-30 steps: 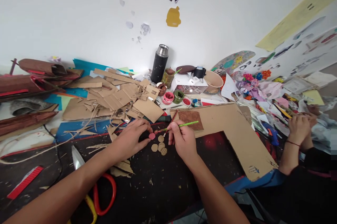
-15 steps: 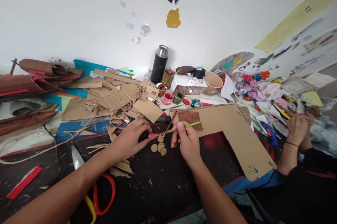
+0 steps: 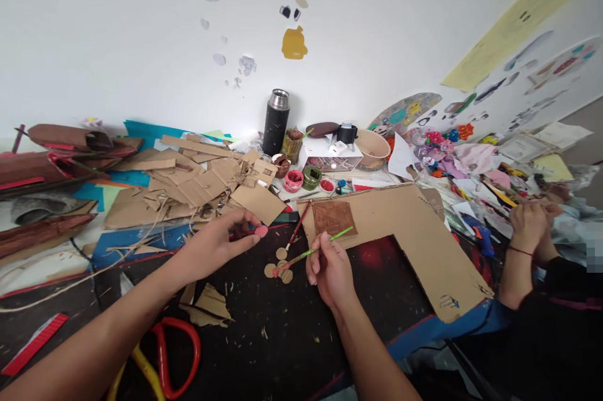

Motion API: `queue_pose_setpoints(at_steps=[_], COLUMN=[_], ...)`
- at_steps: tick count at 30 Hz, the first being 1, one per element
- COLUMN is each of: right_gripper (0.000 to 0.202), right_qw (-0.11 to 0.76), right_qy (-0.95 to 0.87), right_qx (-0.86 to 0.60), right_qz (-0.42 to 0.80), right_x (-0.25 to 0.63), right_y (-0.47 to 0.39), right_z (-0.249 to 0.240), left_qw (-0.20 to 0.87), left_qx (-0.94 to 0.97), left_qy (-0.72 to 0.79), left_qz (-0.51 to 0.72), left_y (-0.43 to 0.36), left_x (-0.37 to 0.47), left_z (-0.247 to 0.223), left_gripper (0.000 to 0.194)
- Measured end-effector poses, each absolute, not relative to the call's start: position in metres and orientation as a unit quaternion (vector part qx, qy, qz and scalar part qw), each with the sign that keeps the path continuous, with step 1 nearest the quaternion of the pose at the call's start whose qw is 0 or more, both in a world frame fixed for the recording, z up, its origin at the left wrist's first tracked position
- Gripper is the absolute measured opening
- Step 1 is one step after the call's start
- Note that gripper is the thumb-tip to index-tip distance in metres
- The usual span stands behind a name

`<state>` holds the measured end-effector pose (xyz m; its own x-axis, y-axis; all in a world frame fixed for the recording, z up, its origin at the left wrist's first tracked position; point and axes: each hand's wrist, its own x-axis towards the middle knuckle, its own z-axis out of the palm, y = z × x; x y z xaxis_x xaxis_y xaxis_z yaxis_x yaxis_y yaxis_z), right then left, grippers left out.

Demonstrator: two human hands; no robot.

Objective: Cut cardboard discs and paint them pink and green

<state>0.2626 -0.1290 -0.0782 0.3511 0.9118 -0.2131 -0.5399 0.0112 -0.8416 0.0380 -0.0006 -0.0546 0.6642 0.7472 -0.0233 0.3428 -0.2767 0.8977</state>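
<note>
Between the thumb and fingers of my left hand [image 3: 230,234] is a small cardboard disc [image 3: 261,231] painted pinkish red. My right hand [image 3: 330,269] grips a green-handled paintbrush [image 3: 308,252], its reddish tip low over several bare cardboard discs [image 3: 285,276] on the dark table. Whether the tip touches them I cannot tell. A second brush, dark red [image 3: 298,225], lies just behind the discs. Open paint pots stand farther back: a pink one [image 3: 293,181], a dark green one [image 3: 311,177] and a small red one [image 3: 326,185].
Scissors [image 3: 179,357] with red and yellow handles lie near my left forearm. Cardboard scraps [image 3: 207,178] pile up at the back left. An L-shaped cardboard sheet [image 3: 414,231] covers the right side. A black flask [image 3: 276,124] stands by the wall. Another person's hands [image 3: 530,228] are at far right.
My left hand has lifted the painted disc up and leftward, away from the brush. The brush tip has dropped to the bare discs. The camera view has shifted slightly.
</note>
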Motion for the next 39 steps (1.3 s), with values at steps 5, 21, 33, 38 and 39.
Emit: queue_pose_setpoints(at_steps=[5,21,33,38,39], right_gripper=[0.047,0.05,0.05,0.051,0.051], right_qw=[0.675,0.647,0.639,0.644,0.644], right_qy=[-0.208,-0.221,-0.227,-0.217,-0.216], right_qx=[-0.449,-0.47,-0.468,-0.469,-0.469], right_qz=[0.548,0.559,0.566,0.564,0.565], right_x=[0.261,0.262,0.262,0.263,0.263], right_y=[-0.131,-0.135,-0.136,-0.136,-0.136], right_z=[-0.081,-0.085,-0.085,-0.084,-0.084], left_qw=[0.438,0.42,0.343,0.273,0.262], left_qx=[0.791,0.813,0.813,0.868,0.877], left_qy=[0.378,0.358,0.423,0.372,0.359], left_qz=[0.197,0.187,0.202,0.183,0.182], left_y=[0.008,-0.01,0.031,0.049,0.051], left_x=[0.038,0.02,0.032,0.062,0.067], left_z=[-0.033,0.015,0.002,-0.037,-0.041], left_gripper=[0.043,0.032,0.047,0.044,0.041])
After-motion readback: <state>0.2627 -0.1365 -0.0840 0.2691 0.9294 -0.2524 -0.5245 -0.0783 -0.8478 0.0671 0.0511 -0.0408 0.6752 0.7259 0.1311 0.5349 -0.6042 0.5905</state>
